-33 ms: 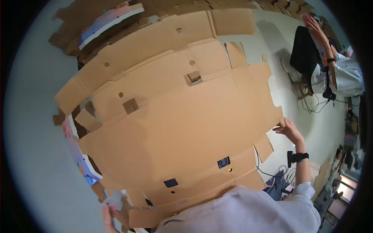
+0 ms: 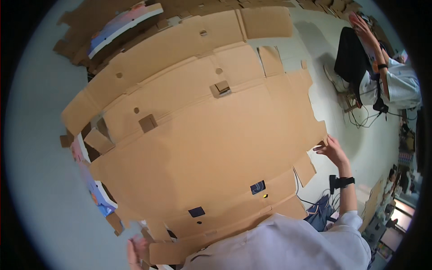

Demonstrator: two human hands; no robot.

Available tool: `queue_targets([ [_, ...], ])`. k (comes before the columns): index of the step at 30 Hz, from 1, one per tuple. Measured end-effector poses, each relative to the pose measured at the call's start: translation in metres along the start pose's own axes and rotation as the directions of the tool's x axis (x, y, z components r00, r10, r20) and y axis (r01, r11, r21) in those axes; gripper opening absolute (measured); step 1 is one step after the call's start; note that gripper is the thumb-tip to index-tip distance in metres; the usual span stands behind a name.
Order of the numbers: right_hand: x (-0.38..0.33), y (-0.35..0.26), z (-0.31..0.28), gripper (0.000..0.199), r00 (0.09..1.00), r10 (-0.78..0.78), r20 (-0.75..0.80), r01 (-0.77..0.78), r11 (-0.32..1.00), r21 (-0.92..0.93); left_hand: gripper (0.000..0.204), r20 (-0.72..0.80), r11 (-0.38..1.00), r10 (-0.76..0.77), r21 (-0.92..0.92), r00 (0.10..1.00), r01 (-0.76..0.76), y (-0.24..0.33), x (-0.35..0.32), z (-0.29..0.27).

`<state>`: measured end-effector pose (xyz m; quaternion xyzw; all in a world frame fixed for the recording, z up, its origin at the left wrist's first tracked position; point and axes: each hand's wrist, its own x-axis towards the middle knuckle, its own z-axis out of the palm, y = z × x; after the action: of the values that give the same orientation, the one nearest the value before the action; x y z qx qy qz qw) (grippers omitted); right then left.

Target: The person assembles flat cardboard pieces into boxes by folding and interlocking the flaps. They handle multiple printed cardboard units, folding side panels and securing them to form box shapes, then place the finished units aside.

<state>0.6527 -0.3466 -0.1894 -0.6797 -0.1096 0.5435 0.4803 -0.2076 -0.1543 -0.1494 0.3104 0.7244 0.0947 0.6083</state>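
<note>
A large, unfolded cardboard box blank [image 2: 211,148], plain brown with flaps, slots and round holes, spreads out in front of my body. My right hand [image 2: 333,152] grips its right edge at a corner tab, thumb and finger closed on the board and the other fingers loosely bent. Near the lower left corner is my left hand [image 2: 137,249], beside the blank's small end flaps. Motion smears its fingers, so I cannot make out whether it touches the board. Square cut-outs near my body show dark cloth underneath.
A colourful printed carton piece [image 2: 94,180] shows beyond the blank's left edge. More flattened cardboard [image 2: 74,33] lies at the far left, with another printed piece [image 2: 126,27] on it. On the right, another person [image 2: 402,85] sits near cables [image 2: 360,121] on the pale floor.
My left hand has shifted slightly right and down, toward my body. My right hand keeps its grip on the blank's edge. The whole view has moved a little.
</note>
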Motion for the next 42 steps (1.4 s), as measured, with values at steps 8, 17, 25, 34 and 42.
queue_targets([
  [8,0.053,-0.038,0.019,0.034,0.999,-0.029,0.037,0.024,0.993,0.119,0.088,0.349,0.809,0.457,-0.545,0.818,-0.220,0.006,0.003,0.109],
  [17,0.065,-0.101,0.069,0.019,0.815,-0.438,-0.378,0.452,0.890,-0.057,0.092,0.158,0.694,0.720,-0.193,0.676,-0.694,0.244,0.027,0.167],
  [25,0.095,-0.043,0.007,0.013,0.626,-0.173,-0.761,0.565,0.773,0.289,0.067,0.208,0.383,0.923,-0.582,0.323,-0.718,0.453,0.045,0.322],
  [34,0.134,0.045,-0.010,0.019,0.554,-0.180,-0.813,0.383,0.922,0.057,0.050,0.472,0.638,0.716,-0.145,0.514,-0.756,0.357,0.088,0.306],
  [42,0.203,0.104,-0.035,0.035,0.696,0.113,-0.709,0.441,0.712,0.547,0.045,0.280,0.833,0.552,-0.217,0.785,-0.509,0.257,0.132,0.234],
])
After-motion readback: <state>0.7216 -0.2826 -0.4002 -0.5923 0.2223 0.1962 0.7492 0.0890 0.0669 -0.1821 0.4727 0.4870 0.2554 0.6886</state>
